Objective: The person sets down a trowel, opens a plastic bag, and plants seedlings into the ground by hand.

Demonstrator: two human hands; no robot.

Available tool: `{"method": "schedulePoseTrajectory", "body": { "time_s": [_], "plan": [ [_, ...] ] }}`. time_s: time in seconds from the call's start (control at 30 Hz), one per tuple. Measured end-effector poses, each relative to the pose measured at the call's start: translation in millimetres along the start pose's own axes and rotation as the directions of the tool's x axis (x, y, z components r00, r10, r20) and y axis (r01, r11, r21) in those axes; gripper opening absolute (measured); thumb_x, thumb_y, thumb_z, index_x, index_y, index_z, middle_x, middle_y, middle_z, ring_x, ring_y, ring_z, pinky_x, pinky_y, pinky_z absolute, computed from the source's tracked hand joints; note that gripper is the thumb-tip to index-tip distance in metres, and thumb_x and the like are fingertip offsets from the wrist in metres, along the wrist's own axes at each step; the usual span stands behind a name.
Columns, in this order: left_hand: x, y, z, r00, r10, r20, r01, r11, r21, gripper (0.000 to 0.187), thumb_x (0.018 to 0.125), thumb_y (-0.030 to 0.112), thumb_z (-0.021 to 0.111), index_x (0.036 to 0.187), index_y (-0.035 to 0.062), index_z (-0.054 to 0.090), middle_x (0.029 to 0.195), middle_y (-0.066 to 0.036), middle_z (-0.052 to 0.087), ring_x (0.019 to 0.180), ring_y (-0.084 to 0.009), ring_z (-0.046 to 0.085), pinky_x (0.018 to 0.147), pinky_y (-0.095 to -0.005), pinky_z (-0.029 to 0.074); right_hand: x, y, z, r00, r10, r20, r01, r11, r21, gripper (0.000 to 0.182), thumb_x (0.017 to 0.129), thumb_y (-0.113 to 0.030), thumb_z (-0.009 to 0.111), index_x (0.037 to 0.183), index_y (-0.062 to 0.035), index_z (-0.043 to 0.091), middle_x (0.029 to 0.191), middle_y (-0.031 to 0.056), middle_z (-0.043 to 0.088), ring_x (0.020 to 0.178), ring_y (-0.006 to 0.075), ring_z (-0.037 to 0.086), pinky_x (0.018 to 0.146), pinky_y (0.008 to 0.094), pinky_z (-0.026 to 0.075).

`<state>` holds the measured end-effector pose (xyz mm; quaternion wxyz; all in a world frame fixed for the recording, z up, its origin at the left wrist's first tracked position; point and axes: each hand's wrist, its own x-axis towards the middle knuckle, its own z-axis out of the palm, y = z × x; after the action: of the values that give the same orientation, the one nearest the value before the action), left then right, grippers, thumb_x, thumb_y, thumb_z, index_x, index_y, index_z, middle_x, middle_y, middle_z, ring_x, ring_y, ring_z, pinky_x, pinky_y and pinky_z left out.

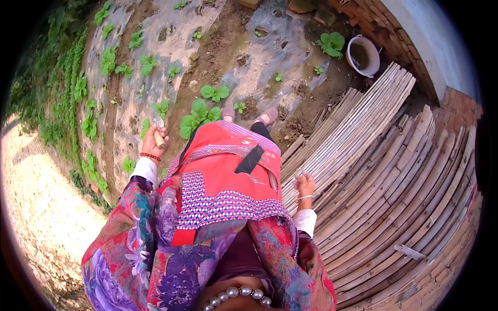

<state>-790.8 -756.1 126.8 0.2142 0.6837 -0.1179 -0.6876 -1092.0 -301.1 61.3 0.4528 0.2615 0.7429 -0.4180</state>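
Seen from the middle of the head view, the left hand point(154, 141), with a dark red beaded bracelet point(150, 156) at its wrist, is out at nine to ten o'clock, its fingers wrapped around the pale wooden handle of a small hand tool point(159, 139) with a greyish metal blade, which points toward eleven o'clock near leafy green seedlings point(161, 108). The right hand point(304, 185), wearing a thin pale bangle point(305, 197), is at four o'clock with its fingers curled in; whether anything is in it cannot be told. It appears over or beside long, pale, split bamboo strips point(358, 136), which fan from one to five o'clock. A round white plastic bucket point(363, 56) stands between one and two o'clock, just beside a broad-leaved green plant point(332, 44). Mauve shoes point(266, 116) show at twelve, beyond a bright red apron point(228, 176) with a checked blue-and-white border. Soil beds covered with clear plastic film point(140, 83) spread from ten to one o'clock.
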Motion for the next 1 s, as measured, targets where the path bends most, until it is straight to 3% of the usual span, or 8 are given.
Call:
{"method": "schedulePoseTrajectory", "body": {
  "time_s": [0.13,0.23,0.4,0.5,0.63,0.87,1.0],
  "plan": [
    [-9.2,-2.7,8.5,0.991,0.053,-0.12,-0.056,0.998,-0.019,0.017,0.081,0.022,0.058,0.074,0.0104,0.049,0.069,-0.006,0.058,0.055,-0.0138,0.054,0.048,-0.0296,0.05,29.1,-41.0,-10.2,0.999,-0.031,0.019,0.031,0.999,-0.008,0.04,0.074,-0.008,0.051,0.111,0.005,0.049,0.075,0.0098,0.059,0.05,0.0145,0.054,0.042,0.0239,0.044],
    [-18.1,-6.6,23.7,0.974,0.128,-0.187,-0.134,0.991,-0.02,0.017,0.082,0.022,0.057,0.073,0.0105,0.049,0.069,-0.006,0.057,0.056,-0.0146,0.055,0.049,-0.0298,0.049,59.4,-50.6,-32.4,0.999,-0.034,0.032,0.038,0.992,-0.123,0.039,0.074,-0.009,0.051,0.111,0.0041,0.049,0.075,0.011,0.059,0.051,0.0155,0.056,0.043,0.0251,0.046],
    [-21.2,-20.0,26.7,0.985,0.059,-0.162,-0.075,0.993,-0.093,0.017,0.08,0.023,0.058,0.073,0.0105,0.049,0.066,-0.005,0.056,0.059,-0.016,0.056,0.051,-0.0311,0.05,86.4,-76.2,-47.7,0.999,-0.033,0.002,0.033,0.995,-0.091,0.038,0.074,-0.008,0.05,0.109,0.0034,0.05,0.076,0.0118,0.06,0.053,0.0164,0.057,0.044,0.0247,0.046],
    [-19.7,-14.9,44.6,0.967,0.051,-0.249,-0.068,0.996,-0.06,0.015,0.08,0.022,0.057,0.073,0.0108,0.05,0.067,-0.005,0.057,0.061,-0.016,0.058,0.052,-0.0314,0.05,89.4,-95.1,-40.8,0.999,0.015,-0.035,-0.018,0.997,-0.077,0.037,0.074,-0.008,0.049,0.109,0.0036,0.05,0.076,0.0113,0.06,0.053,0.016,0.057,0.044,0.0242,0.046],
    [5.6,-0.3,65.3,0.968,0.012,-0.251,-0.028,0.998,-0.059,0.015,0.082,0.021,0.056,0.082,0.0086,0.049,0.07,-0.008,0.058,0.055,-0.0162,0.055,0.046,-0.0319,0.049,96.1,-123.4,-22.9,1.0,-0.019,-0.013,0.018,0.996,-0.083,0.036,0.075,-0.008,0.049,0.109,0.0037,0.051,0.076,0.0114,0.06,0.053,0.0154,0.057,0.043,0.0236,0.045],
    [73.8,28.5,162.1,0.984,-0.043,-0.171,0.051,0.998,0.042,0.014,0.083,0.022,0.056,0.08,0.0091,0.051,0.074,-0.006,0.06,0.055,-0.0135,0.056,0.048,-0.029,0.05,95.2,-179.9,-6.3,0.995,0.065,-0.076,-0.071,0.994,-0.079,0.039,0.074,-0.011,0.052,0.11,0.0031,0.05,0.078,0.0112,0.061,0.053,0.016,0.057,0.044,0.0242,0.045],
    [83.1,63.1,250.1,0.997,-0.02,-0.077,0.031,0.989,0.145,0.016,0.082,0.02,0.057,0.085,0.0056,0.05,0.073,-0.008,0.059,0.054,-0.0137,0.053,0.045,-0.0303,0.05,94.6,-232.0,15.5,0.989,0.095,-0.109,-0.108,0.987,-0.116,0.037,0.073,-0.007,0.05,0.107,0.0056,0.051,0.072,0.0105,0.059,0.051,0.0154,0.057,0.042,0.0241,0.045]
  ]
}}
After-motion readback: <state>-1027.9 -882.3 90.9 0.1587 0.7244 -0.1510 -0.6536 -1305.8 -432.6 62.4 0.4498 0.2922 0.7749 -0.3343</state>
